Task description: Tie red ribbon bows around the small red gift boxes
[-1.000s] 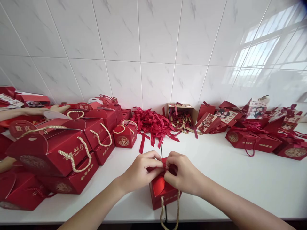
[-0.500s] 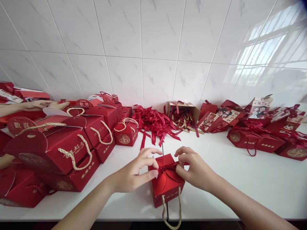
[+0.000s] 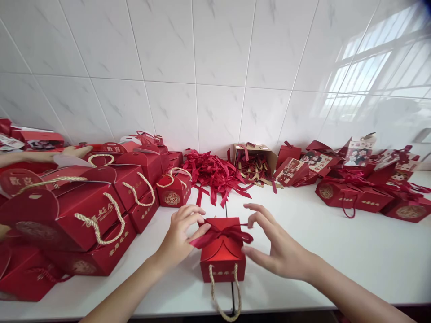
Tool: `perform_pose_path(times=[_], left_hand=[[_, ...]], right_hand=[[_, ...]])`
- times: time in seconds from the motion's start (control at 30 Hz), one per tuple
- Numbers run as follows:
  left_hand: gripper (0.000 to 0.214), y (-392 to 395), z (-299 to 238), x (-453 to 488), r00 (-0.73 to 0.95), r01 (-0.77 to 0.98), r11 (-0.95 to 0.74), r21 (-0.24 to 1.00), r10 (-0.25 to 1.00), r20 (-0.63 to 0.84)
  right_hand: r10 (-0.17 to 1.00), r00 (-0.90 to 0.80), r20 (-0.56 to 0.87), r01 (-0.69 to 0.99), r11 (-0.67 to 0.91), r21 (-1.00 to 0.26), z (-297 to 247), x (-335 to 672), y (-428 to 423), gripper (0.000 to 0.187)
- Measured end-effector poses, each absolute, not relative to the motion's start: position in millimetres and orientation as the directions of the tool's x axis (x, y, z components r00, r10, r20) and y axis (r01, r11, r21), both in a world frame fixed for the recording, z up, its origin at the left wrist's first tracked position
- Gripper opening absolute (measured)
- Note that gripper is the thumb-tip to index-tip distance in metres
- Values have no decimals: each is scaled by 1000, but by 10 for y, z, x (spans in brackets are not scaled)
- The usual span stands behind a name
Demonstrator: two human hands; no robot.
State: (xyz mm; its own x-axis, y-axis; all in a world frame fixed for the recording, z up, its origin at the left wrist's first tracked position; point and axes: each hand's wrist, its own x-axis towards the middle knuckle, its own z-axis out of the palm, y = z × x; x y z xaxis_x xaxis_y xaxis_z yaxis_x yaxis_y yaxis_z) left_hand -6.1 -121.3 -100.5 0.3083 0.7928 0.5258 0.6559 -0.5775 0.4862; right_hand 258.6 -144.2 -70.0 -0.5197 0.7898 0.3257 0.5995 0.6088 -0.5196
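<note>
A small red gift box (image 3: 224, 269) stands upright before me on the white table, its beige rope handle (image 3: 220, 303) hanging over the front. A dark red ribbon (image 3: 227, 232) is tied in a bow across its folded lid. My left hand (image 3: 183, 235) pinches the left side of this bow between thumb and fingers. On the other side, my right hand (image 3: 274, 244) has its thumb and fingers spread around the bow's right end. Its thumb is close to the box's right side; whether it touches is unclear.
Large red boxes (image 3: 81, 220) with rope handles are stacked at left, where another person's hand (image 3: 76, 151) reaches in. Behind lie a heap of red ribbons (image 3: 212, 172) and an open carton (image 3: 269, 157) with ribbon pieces. Finished-looking ribboned boxes (image 3: 353, 197) stand at right.
The box has turned to face me more squarely and sits slightly further left in view. My right hand's fingers have come off the ribbon and spread; the bow's loops look wider.
</note>
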Motion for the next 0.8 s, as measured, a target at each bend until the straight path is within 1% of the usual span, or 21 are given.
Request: perform_pose_path(times=[0.03, 0.07, 0.1, 0.13, 0.17, 0.2, 0.23, 0.3, 0.4, 0.43, 0.47, 0.5, 0.53, 0.57, 0.6, 0.63, 0.67, 0.73, 0.77, 0.8], left_hand=[[13, -1214, -1039, -47, 257, 611, -577, 543, 793, 553], [12, -1212, -1067, -28, 212, 569, -573, 590, 796, 567], [17, -1207, -1089, -6, 181, 537, -563, 628, 804, 566], [23, -1199, -1103, 17, 154, 517, -547, 659, 816, 557], [27, -1188, -1110, 35, 126, 507, -527, 682, 828, 546], [27, -1173, -1111, 43, 94, 500, -508, 701, 837, 539], [27, -1154, -1105, 37, 57, 492, -492, 719, 842, 537], [27, -1107, -1083, -30, -31, 475, -468, 745, 837, 546], [32, -1025, -1043, -250, -179, 474, -432, 767, 806, 565], [33, -995, -1032, -335, -222, 484, -416, 770, 793, 567], [35, -963, -1023, -416, -262, 498, -394, 772, 781, 567], [37, -929, -1014, -485, -297, 515, -365, 776, 773, 560], [41, -891, -1006, -538, -327, 535, -326, 780, 771, 546], [45, -848, -996, -571, -349, 560, -282, 779, 772, 531], [51, -800, -986, -585, -361, 593, -240, 769, 774, 520], [56, -748, -974, -581, -365, 634, -200, 747, 774, 518], [63, -690, -963, -563, -360, 681, -164, 713, 774, 521], [79, -568, -952, -508, -353, 772, -77, 631, 774, 526], [86, -507, -957, -482, -358, 804, -25, 594, 777, 517], [92, -449, -971, -463, -370, 824, 27, 566, 782, 501]], right_hand=[[732, -565, 381, 555, 679, -481, -718, 2574, -1444, 45], [662, -626, 412, 514, 748, -420, -738, 2548, -1448, 60], [585, -699, 412, 475, 810, -345, -758, 2510, -1453, 66], [514, -766, 385, 438, 857, -272, -778, 2466, -1457, 64], [467, -815, 343, 417, 883, -213, -796, 2424, -1458, 58], [457, -836, 304, 424, 889, -173, -811, 2394, -1453, 52], [483, -830, 279, 460, 876, -148, -823, 2387, -1437, 48], [600, -754, 267, 594, 796, -111, -845, 2480, -1363, 48], [788, -564, 246, 810, 586, -23, -904, 2912, -1145, 48], [848, -468, 250, 879, 476, 28, -940, 3105, -1061, 47], [900, -320, 296, 947, 307, 93, -985, 3297, -984, 48], [913, -136, 384, 986, 89, 139, -1038, 3472, -920, 50], [903, -3, 430, 985, -71, 155, -1095, 3614, -876, 54], [902, 69, 426, 974, -154, 169, -1154, 3713, -852, 56], [913, 110, 392, 965, -192, 177, -1212, 3763, -848, 57], [941, 109, 320, 967, -175, 185, -1266, 3765, -863, 58], [972, 74, 223, 976, -116, 184, -1314, 3726, -890, 58], [999, -46, 28, 990, 42, 137, -1391, 3573, -962, 55], [993, -107, -41, 989, 110, 96, -1419, 3483, -998, 54], [985, -157, -78, 986, 161, 52, -1441, 3400, -1027, 53]])
